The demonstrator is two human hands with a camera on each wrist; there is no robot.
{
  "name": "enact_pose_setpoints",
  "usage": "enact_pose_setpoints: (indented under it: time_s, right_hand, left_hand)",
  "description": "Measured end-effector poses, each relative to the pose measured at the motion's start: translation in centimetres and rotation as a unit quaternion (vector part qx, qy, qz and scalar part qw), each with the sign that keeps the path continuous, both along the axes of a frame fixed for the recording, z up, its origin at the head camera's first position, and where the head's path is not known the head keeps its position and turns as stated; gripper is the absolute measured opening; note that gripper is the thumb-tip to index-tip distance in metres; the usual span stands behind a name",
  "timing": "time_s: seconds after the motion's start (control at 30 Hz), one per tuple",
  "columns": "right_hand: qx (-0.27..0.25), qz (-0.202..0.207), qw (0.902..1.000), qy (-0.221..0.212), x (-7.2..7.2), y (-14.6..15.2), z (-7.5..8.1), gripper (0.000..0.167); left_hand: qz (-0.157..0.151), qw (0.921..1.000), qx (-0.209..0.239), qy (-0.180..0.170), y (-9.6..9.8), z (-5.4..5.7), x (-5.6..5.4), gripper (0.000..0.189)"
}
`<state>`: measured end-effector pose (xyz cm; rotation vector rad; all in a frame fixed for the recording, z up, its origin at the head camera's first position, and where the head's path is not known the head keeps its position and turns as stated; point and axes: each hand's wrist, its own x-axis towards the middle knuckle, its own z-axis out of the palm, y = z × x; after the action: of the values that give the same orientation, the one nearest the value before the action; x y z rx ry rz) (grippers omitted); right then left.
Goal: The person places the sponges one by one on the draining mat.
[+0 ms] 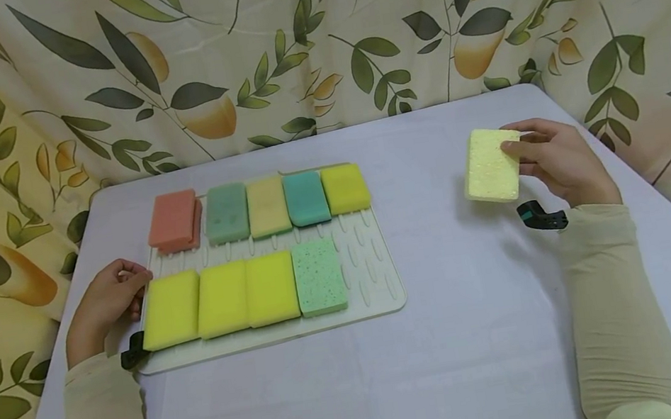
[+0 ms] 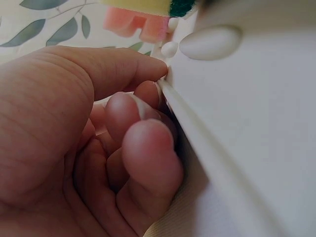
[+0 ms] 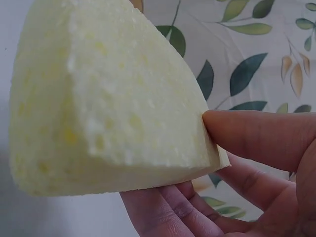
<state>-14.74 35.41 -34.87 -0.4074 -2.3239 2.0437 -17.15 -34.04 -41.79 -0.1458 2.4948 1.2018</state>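
My right hand (image 1: 570, 162) holds a pale yellow sponge (image 1: 492, 166) above the right part of the table. In the right wrist view, the thumb (image 3: 261, 136) is on one side of this porous block and the other fingers are beneath it. At the left, my left hand (image 1: 107, 302) pinches the edge of a white drying mat (image 1: 368, 255) with raised oval bumps. The left wrist view has thumb and fingertips meeting at that edge. Two rows of sponges lie on the mat; the nearest to the left hand is a yellow sponge (image 1: 171, 310).
The back row has a pink sponge stack (image 1: 172, 219), a grey-green sponge (image 1: 227, 214), a tan one, a teal sponge (image 1: 306, 198) and a yellow one. A speckled green sponge (image 1: 319, 277) ends the front row. Patterned curtains (image 1: 261, 48) border the white table (image 1: 361, 392).
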Motion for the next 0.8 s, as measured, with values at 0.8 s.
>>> enact_pose_setpoints:
  time_s: [0.8]
  right_hand:
    - [0.042,0.057,0.9975,-0.007,-0.8,-3.3,0.5,0.046]
  left_hand:
    - [-0.008,0.9999,0.005,0.006,-0.2,-0.2,-0.1,0.034]
